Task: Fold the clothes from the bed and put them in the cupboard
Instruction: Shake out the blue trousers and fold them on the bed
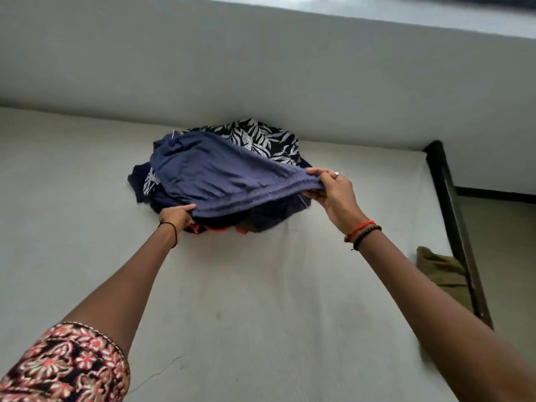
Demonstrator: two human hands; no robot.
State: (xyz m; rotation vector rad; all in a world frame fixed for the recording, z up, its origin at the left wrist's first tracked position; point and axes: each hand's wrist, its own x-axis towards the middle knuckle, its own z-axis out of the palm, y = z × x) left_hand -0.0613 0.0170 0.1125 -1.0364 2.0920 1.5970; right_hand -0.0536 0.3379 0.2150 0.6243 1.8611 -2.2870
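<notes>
Both hands are clamped on the elastic waistband (255, 195) of a blue garment (214, 172), one at each end. The left hand (177, 216) has thumb on top and fingers curled under the left end. The right hand (333, 191) pinches the right end, which is bunched between thumb and fingers, and sits a bit higher. Both arms reach out nearly straight over the bed (261, 300), palms facing inward.

The waistband is stretched left to right, tilting up to the right. The rest of the garment trails away toward the wall (261, 68), draped over the clothes pile (290, 204) in the middle of the bed. A black-and-white leaf-print piece (261, 137) pokes out behind. An olive cloth (438, 268) lies at the bed's right edge.
</notes>
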